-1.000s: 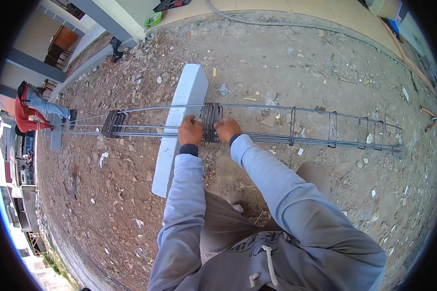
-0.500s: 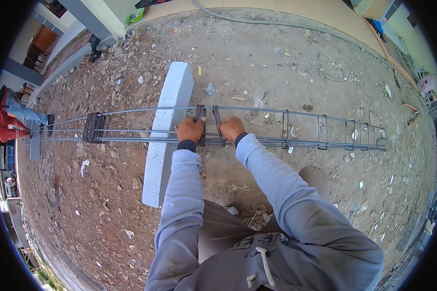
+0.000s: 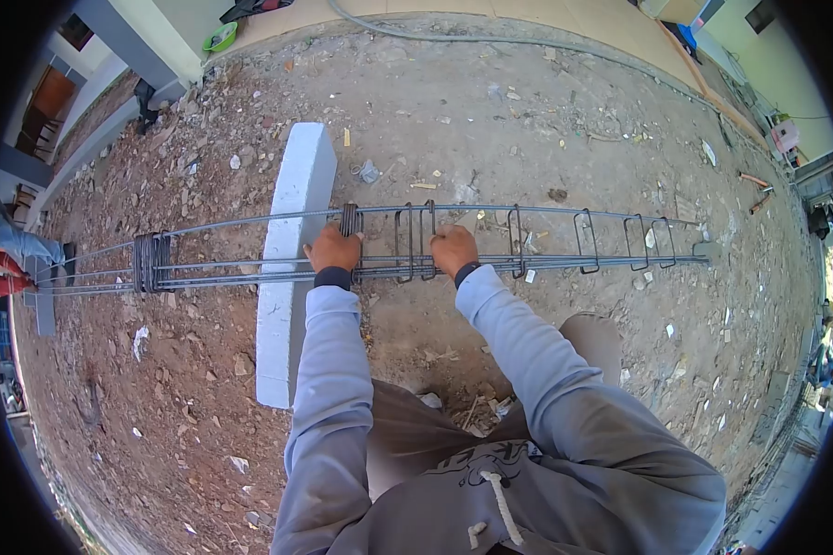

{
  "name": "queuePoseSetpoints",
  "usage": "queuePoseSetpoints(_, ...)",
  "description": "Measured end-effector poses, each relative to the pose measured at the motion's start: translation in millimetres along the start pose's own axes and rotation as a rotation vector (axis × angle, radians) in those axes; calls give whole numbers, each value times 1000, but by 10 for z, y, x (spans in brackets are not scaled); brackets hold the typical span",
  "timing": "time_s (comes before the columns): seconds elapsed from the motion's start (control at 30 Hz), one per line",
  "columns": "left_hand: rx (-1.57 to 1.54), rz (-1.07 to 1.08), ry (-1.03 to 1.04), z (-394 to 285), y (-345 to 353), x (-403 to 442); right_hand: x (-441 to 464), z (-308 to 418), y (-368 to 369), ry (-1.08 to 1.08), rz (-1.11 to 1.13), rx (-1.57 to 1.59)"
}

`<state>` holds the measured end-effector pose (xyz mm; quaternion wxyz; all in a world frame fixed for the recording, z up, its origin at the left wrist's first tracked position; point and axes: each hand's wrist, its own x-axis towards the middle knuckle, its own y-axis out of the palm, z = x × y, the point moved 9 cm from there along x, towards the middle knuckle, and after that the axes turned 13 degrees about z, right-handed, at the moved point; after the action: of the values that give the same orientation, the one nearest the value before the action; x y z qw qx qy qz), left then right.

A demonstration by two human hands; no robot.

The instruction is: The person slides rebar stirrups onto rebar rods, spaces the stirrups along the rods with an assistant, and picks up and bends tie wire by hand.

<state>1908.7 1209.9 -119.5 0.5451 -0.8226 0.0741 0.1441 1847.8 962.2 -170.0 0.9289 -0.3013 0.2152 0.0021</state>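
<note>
Long steel bars (image 3: 491, 262) run left to right across the view, threaded through wire stirrups. My left hand (image 3: 333, 250) is closed on a bunch of stirrups (image 3: 351, 220) beside the white block (image 3: 292, 194). To its right, my right hand (image 3: 454, 250) has its fingers closed at a stirrup (image 3: 428, 222); another loose stirrup (image 3: 404, 242) stands between the hands. Further right, several single stirrups (image 3: 516, 231) are spaced along the bars. A second bunch of stirrups (image 3: 151, 263) hangs on the bars at the left.
At the far left edge a person in red (image 3: 6, 273) stands by the bars' end, near a grey block (image 3: 44, 305). Rubble and stones cover the ground (image 3: 194, 370). A hose (image 3: 453, 39) and a green basin (image 3: 220, 37) lie at the top.
The view has shifted right. My right hand has moved away from my left along the bars, and stirrups formerly bunched between my hands now stand apart. The left bunch looks thinner.
</note>
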Motion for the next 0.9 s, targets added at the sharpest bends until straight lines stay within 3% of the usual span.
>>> queuePoseSetpoints(0.23,-52,71,-125,303,-100,97,8,-74,-89,11,-32,-61)
queuePoseSetpoints(0.4,-46,-34,-123,445,-243,44,-509,704,-284,-153,-293,-245)
queuePoseSetpoints(0.57,-58,10,-121,497,-213,73,-162,716,213,24,-13,-360)
queuePoseSetpoints(0.8,-116,-29,-65,545,-234,75,41,624,316,20,55,-349)
queuePoseSetpoints(0.9,-143,-30,-41,545,-230,59,70,630,351,44,-36,-271)
